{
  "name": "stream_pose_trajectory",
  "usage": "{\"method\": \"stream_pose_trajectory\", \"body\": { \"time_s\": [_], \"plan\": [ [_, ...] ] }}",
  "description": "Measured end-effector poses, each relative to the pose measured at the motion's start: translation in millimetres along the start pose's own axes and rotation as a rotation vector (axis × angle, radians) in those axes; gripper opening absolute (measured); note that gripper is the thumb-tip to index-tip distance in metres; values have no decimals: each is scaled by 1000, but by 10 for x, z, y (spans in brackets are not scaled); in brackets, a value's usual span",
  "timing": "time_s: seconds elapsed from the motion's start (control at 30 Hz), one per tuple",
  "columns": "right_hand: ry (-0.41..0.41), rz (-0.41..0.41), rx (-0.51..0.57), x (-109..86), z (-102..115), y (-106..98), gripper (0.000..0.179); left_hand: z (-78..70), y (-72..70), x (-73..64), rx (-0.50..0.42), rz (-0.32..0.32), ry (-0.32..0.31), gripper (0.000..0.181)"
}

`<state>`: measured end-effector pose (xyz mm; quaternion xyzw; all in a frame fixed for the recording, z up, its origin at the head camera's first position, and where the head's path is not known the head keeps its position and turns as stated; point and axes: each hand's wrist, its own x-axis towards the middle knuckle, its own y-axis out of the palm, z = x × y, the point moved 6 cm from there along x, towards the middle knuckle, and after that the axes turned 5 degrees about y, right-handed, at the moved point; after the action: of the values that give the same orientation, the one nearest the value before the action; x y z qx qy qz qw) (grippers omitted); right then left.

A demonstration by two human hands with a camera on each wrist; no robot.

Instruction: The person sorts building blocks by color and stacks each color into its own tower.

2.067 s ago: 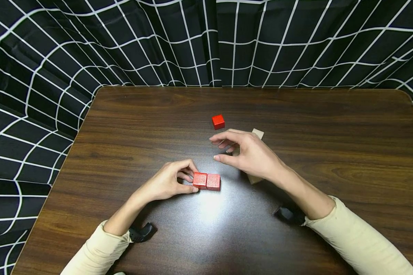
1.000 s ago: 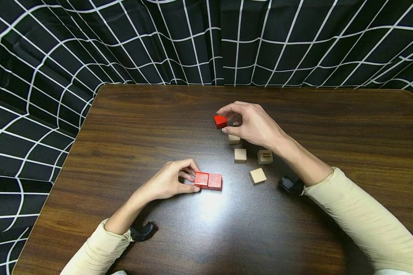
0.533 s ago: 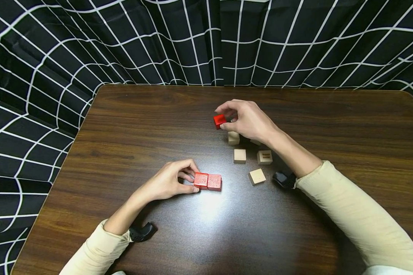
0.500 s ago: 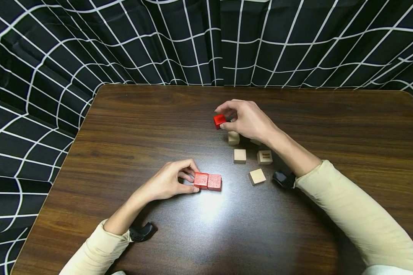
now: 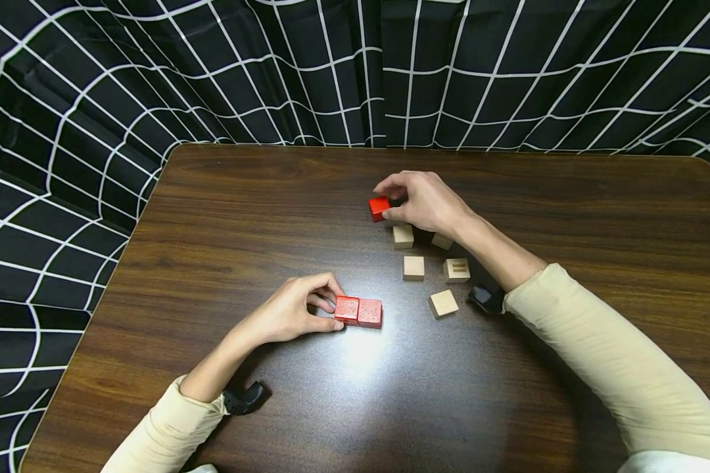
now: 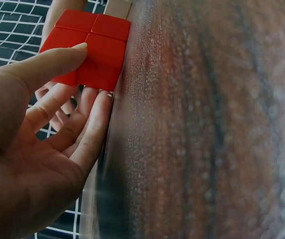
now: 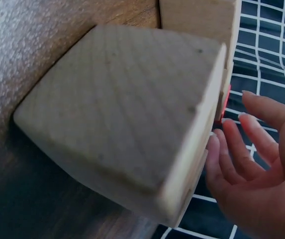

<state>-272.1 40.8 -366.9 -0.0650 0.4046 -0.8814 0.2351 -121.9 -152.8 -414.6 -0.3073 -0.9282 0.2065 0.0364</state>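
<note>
Thumb and fingers of my left hand [image 5: 296, 310] hold red cubes [image 5: 357, 311] set tightly together on the table. Two of their top faces show in the head view; in the left wrist view seams divide the red block [image 6: 90, 47] both ways, the thumb across its near side. Farther back, my right hand [image 5: 427, 202] is curled at a single red cube [image 5: 378, 208], thumb at its near corner and index fingertip at its far edge. In the right wrist view only a sliver of that red cube [image 7: 226, 103] shows; a wooden cube [image 7: 122, 109] hides the rest.
Plain wooden cubes lie near the right hand: one [image 5: 403, 236] just in front of the red cube, another [image 5: 413, 268] nearer, one with markings [image 5: 456, 270], and one [image 5: 444, 303] by the right wrist camera [image 5: 486, 299]. A black gridded curtain [image 5: 260, 72] surrounds the brown table [image 5: 242, 197].
My right hand has moved back, from above the wooden cubes to the single red cube, uncovering the wooden cubes. My left hand and its red cubes have stayed in place.
</note>
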Motion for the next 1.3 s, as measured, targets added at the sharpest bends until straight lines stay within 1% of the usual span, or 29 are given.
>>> {"method": "stream_pose_trajectory", "body": {
  "time_s": [0.27, 0.53, 0.77, 1.03, 1.3],
  "plan": [
    [50, 46, -10, 55, -27, 41, 40, 0, -3, -1, 4, -1, -3, 34],
    [90, 96, -25, 87, -69, 102, 40, 6, 12, -7, 2, -3, 11, 33],
    [93, 124, -73, 110, -86, 143, 41, 6, 15, -6, -7, -2, 3, 33],
    [81, 125, -87, 140, -77, 146, 36, 3, 3, -3, -9, -7, 12, 34],
    [72, 92, -78, 111, -32, 82, 33, 9, 3, -1, -7, -6, 8, 34]
  ]
}}
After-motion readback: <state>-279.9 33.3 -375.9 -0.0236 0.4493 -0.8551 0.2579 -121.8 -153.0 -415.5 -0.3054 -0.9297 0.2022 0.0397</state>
